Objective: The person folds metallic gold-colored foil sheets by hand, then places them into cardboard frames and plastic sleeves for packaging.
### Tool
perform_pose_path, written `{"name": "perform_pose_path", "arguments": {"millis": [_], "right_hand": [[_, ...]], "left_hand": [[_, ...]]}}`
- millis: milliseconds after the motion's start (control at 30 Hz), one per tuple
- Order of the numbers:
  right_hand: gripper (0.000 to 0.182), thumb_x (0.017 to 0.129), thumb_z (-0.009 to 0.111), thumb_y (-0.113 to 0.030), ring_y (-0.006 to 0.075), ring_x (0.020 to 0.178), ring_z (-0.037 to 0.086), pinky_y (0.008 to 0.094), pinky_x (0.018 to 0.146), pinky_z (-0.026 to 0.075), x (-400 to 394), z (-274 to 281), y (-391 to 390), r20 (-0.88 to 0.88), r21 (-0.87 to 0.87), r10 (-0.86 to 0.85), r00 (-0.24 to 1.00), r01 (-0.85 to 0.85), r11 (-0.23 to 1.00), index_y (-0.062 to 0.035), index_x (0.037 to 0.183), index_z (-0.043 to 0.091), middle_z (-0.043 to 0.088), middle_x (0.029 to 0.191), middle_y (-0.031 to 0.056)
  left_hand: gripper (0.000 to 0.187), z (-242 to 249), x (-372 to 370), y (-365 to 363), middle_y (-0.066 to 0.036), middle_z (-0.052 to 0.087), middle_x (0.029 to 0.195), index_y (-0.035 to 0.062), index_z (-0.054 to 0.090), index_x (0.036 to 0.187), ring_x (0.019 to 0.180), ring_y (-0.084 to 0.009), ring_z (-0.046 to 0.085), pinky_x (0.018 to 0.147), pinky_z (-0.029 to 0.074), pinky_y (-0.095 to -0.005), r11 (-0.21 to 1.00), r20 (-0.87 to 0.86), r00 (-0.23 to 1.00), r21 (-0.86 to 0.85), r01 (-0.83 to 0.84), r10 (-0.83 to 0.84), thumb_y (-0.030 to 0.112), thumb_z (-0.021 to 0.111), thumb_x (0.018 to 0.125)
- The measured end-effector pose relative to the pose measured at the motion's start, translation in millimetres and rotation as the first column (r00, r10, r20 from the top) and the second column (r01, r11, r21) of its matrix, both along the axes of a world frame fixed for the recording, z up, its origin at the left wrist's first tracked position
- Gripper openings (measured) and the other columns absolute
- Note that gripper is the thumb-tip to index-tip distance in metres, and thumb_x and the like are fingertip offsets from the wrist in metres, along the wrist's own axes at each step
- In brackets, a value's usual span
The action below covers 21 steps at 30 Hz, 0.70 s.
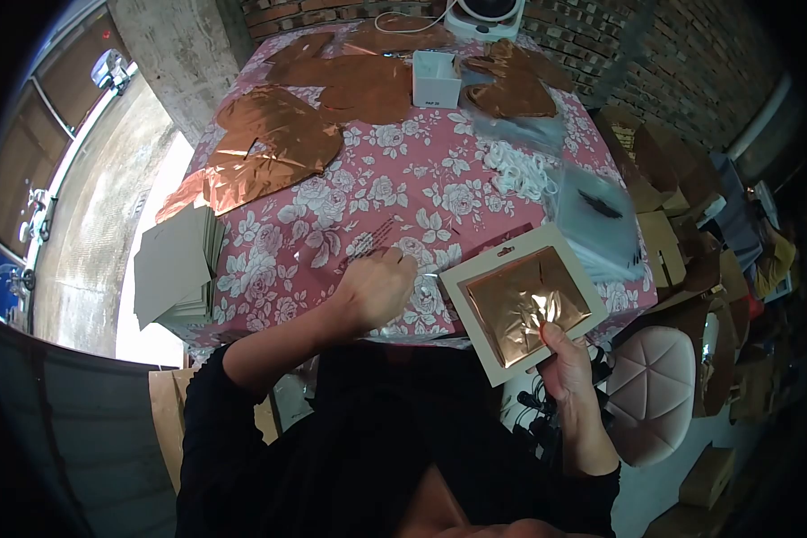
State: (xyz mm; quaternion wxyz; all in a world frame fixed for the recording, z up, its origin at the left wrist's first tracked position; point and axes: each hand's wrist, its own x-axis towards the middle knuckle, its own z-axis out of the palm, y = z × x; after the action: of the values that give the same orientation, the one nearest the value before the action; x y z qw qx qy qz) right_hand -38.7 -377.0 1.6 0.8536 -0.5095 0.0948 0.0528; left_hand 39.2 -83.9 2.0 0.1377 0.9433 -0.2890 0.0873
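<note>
My right hand [567, 363] grips the lower right edge of a pale card frame [461, 303], thumb on the front. Folded copper-coloured foil [529, 309] shows in its window, and a hanging slot is cut near the top edge. The card is tilted over the table's front edge. My left hand [378, 287] is closed low over the tabletop, left of the card. Its fingers are curled on a clear plastic bag [368, 240] with dark printed lines; the fingertips are partly hidden.
The floral-clothed table [381, 193] bears copper foil balloons [278, 134], stacked grey cards [175, 260], a white box [437, 82], white ribbon [518, 170] and clear bags [596, 224]. A padded stool [652, 394] and cardboard boxes [659, 251] stand at right.
</note>
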Motion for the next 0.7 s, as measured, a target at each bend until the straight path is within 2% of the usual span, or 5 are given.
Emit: {"name": "perform_pose_path", "arguments": {"millis": [100,167,267,567,700], "right_hand": [[0.039,0.085,0.07,-0.016,0.0178,0.071,0.065,0.0311,0.044,0.05,-1,1,-1,0.005,0.004,-0.001,1.0,0.001,1.0,-0.0074,0.12,0.055,0.065,0.094,0.0067],[0.069,0.08,0.073,-0.017,0.0256,0.115,0.055,0.04,0.097,0.047,-2,1,-5,-0.082,-0.014,0.04,0.996,-0.041,0.999,-0.0046,0.139,0.039,0.055,0.128,0.0116],[0.036,0.086,0.069,-0.015,0.0181,0.067,0.065,0.0305,0.042,0.05,0,4,3,0.02,0.021,0.01,1.0,-0.011,1.0,-0.0063,0.118,0.055,0.065,0.09,0.0075],[0.047,0.085,0.067,-0.018,0.0174,0.077,0.066,0.0288,0.04,0.047,-3,-8,4,-0.11,-0.103,0.138,0.984,-0.15,0.983,-0.0089,0.128,0.05,0.065,0.105,0.0065],[0.049,0.085,0.069,-0.014,0.018,0.098,0.063,0.035,0.075,0.056,-4,-16,10,-0.167,-0.003,0.231,0.959,-0.234,0.972,-0.0087,0.13,0.05,0.063,0.114,0.0059]], "left_hand": [[0.012,3,-2,-2,-0.02,0.062,0.081,-0.0014,0.056,0.085,0.069,-0.0362,0.064,0.06,0.052,-0.0439,0.999,-0.126,0.991,-0.019,-0.037,0.035,0.01,0.056,0.083],[0.011,3,-2,-3,-0.02,0.061,0.079,-0.0017,0.055,0.085,0.071,-0.0374,0.062,0.062,0.05,-0.0456,0.998,-0.181,0.982,-0.024,-0.065,0.06,0.009,0.055,0.084],[0.012,6,-1,-6,-0.022,0.061,0.077,-0.0036,0.055,0.085,0.072,-0.04,0.062,0.064,0.05,-0.0477,0.998,-0.241,0.97,-0.054,-0.014,0.0,0.009,0.055,0.082],[0.008,-8,8,-7,-0.022,0.06,0.074,-0.0018,0.055,0.076,0.071,-0.0398,0.062,0.064,0.048,-0.0459,0.96,-0.339,0.94,-0.246,-0.133,0.043,0.006,0.057,0.08],[0.008,-12,11,-9,-0.02,0.06,0.071,-0.001,0.056,0.073,0.07,-0.0391,0.062,0.063,0.049,-0.044,0.935,-0.343,0.938,-0.318,-0.156,0.04,0.005,0.057,0.078]]}}
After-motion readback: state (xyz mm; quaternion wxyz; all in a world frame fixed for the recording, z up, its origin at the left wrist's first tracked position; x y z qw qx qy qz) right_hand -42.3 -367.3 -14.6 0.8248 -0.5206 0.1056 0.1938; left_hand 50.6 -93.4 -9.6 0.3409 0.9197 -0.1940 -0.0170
